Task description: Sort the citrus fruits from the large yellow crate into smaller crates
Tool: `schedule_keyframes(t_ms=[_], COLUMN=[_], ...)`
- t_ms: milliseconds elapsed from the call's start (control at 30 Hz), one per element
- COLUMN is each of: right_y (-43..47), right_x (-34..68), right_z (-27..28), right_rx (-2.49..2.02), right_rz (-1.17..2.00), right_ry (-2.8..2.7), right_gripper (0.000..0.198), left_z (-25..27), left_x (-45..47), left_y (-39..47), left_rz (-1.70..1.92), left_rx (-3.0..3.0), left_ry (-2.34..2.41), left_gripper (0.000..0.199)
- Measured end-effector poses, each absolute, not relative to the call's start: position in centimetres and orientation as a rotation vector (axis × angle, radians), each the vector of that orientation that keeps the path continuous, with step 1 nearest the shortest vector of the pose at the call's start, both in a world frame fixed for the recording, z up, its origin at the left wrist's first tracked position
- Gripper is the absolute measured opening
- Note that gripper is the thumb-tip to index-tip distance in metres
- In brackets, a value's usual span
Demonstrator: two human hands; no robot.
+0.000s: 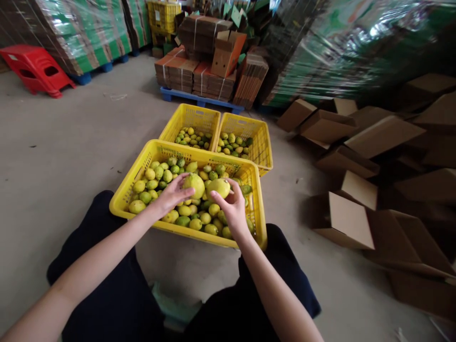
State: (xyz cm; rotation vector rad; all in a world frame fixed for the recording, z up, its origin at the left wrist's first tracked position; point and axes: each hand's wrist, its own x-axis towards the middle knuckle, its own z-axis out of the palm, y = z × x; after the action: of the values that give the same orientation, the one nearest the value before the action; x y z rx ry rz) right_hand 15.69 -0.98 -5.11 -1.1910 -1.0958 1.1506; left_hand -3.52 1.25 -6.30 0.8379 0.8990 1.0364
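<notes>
My left hand [175, 192] is closed around a yellow-green lemon [194, 185], thumb along its lower side. Beside it, my right hand [233, 203] grips a second, yellow lemon [218, 189] between thumb and fingers. Both fruits are held up side by side over a large yellow plastic crate [119, 199]. Many lemons [195, 224], some yellow and some green, lie loose in that crate, partly hidden by my hands. Behind it stand two more yellow crates, the left one [171, 121] and the right one [263, 142], each with a layer of similar fruit.
Open cardboard boxes [351, 216] lie piled on the floor at the right. Bundled flat cartons [178, 71] rest on a blue pallet [201, 100] ahead. A red plastic stool [37, 69] stands at the left, near wrapped green stacks [89, 38]. My knees flank the near crate.
</notes>
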Motion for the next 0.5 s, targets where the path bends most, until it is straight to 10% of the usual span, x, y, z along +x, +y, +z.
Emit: schedule_keyframes(t_ms=[233, 500], right_y=[-1.06, -0.56], right_x=[16.3, 15.49], right_z=[-5.07, -5.25], right_rx=[-1.178, -1.026], right_rz=[0.639, 1.398], right_ry=[-1.44, -0.88], right_gripper=[0.05, 0.034], left_z=[-5.08, -5.39], left_x=[-3.45, -3.99], left_y=[0.78, 0.99], left_rz=[1.151, 1.008], left_rx=[1.3, 0.823], left_ry=[0.875, 0.801], left_gripper=[0.057, 0.055])
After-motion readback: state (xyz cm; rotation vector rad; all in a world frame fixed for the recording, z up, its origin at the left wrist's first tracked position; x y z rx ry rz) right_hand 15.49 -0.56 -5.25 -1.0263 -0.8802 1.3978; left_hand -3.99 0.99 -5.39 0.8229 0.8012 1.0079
